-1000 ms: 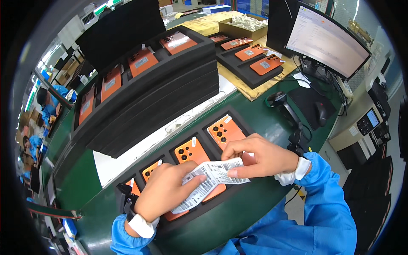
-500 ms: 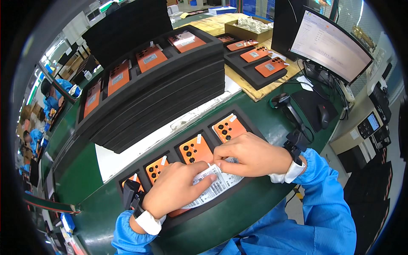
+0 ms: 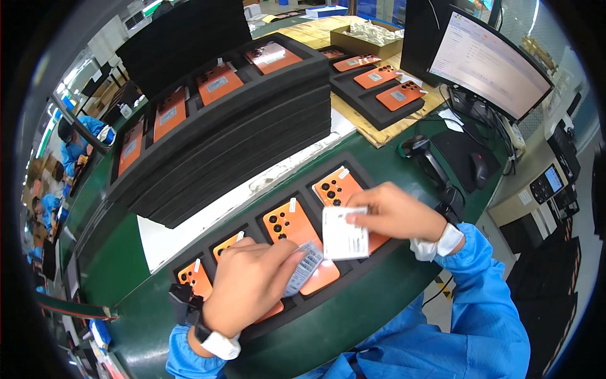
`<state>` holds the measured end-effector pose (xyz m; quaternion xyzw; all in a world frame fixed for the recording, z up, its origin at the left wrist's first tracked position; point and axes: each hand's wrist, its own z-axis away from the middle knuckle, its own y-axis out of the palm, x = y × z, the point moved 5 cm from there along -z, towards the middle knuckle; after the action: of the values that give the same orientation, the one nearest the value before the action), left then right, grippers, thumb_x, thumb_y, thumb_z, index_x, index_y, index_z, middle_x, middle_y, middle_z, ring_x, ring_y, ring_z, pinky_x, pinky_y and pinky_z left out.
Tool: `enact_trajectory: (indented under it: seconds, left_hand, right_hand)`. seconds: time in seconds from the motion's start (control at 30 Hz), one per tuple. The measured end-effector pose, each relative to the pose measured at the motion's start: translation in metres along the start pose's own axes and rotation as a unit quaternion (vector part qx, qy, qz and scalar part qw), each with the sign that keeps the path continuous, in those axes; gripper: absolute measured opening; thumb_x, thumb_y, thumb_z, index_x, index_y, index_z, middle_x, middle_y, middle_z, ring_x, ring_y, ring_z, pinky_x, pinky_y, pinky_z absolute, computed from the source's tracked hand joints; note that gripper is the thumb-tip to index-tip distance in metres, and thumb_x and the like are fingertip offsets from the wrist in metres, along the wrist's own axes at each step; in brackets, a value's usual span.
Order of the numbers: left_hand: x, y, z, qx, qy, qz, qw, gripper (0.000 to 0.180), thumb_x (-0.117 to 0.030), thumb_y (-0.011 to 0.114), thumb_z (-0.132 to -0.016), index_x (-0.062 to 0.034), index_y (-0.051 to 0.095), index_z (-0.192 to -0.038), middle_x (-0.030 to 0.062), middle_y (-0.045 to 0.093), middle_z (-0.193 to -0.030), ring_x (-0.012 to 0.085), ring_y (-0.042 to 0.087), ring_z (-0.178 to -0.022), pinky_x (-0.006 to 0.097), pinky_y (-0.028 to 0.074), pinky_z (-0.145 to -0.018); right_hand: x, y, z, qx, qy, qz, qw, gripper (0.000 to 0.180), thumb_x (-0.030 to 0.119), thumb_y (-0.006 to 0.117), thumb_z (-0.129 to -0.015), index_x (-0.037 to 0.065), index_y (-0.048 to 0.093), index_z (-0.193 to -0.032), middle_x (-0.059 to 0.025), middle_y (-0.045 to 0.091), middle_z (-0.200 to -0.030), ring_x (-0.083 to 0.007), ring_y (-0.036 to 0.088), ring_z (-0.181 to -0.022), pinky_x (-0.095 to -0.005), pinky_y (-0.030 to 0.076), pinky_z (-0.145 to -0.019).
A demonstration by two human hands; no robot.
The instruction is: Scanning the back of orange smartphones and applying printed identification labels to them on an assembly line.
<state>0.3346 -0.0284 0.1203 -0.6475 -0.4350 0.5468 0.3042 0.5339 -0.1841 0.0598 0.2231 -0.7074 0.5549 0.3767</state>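
While I look on beside the green table (image 3: 386, 167), the right hand (image 3: 399, 213) pinches a white label (image 3: 344, 239) at its upper right corner, thumb against fingers. The left hand (image 3: 249, 281) grips a smaller printed strip (image 3: 304, 270) under its thumb and covers part of the second phone (image 3: 226, 242) from the tray's left end. Both pieces are above the black tray (image 3: 350, 276), toward its near edge. The strip slants from upper right to lower left over the left side of the third phone (image 3: 291, 228), whose long axis runs from far edge to near. The label is on the strip's right, between that phone and the fourth phone (image 3: 344, 183), which the right hand is nearer. Whether label and strip touch, I cannot tell.
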Motion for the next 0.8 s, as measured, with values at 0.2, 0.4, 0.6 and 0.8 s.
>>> enact_trajectory:
  seconds: [0.2,0.4,0.6,0.8]
  left_hand:
    - [0.012,0.035,-0.005,0.149,0.085,0.18,0.969,0.023,-0.022,0.065,-0.105,-0.0002,0.073,-0.108,0.0148,0.072,-0.11,0.0331,0.067,-0.111,0.045,0.045,-0.103]
    - [0.017,0.064,-0.008,0.155,0.126,0.107,0.974,0.02,-0.019,0.064,-0.104,-0.0026,0.072,-0.11,0.01,0.066,-0.131,0.0311,0.057,-0.133,0.052,0.036,-0.118]
    - [0.023,0.064,0.0,0.12,0.16,0.122,0.972,0.014,-0.015,0.065,-0.099,-0.0022,0.069,-0.104,0.01,0.065,-0.129,0.0312,0.059,-0.129,0.059,0.029,-0.125]
    - [0.017,0.011,0.014,0.086,0.141,0.128,0.978,0.015,-0.016,0.068,-0.096,-0.0014,0.07,-0.094,0.0102,0.07,-0.122,0.0281,0.061,-0.128,0.055,0.032,-0.124]
  right_hand:
    - [-0.015,-0.011,0.012,-0.076,0.129,-0.223,0.963,0.02,0.006,0.07,-0.101,-0.004,0.072,-0.118,-0.0116,0.076,-0.113,-0.0114,0.072,-0.077,-0.0269,0.057,-0.061]
    - [-0.014,-0.002,0.003,-0.078,0.134,-0.219,0.963,0.022,0.005,0.072,-0.1,-0.003,0.068,-0.12,-0.0111,0.072,-0.121,-0.0109,0.074,-0.089,-0.0238,0.058,-0.06]
    - [0.006,0.006,-0.014,-0.09,0.117,-0.221,0.964,0.028,0.011,0.065,-0.106,-0.001,0.067,-0.131,-0.0124,0.071,-0.122,-0.0139,0.075,-0.095,-0.0258,0.058,-0.061]
    - [0.004,0.031,-0.025,0.034,0.146,-0.311,0.938,0.045,0.019,0.059,-0.11,0.0,0.054,-0.151,-0.0128,0.071,-0.112,-0.0174,0.078,-0.089,-0.0259,0.056,-0.059]
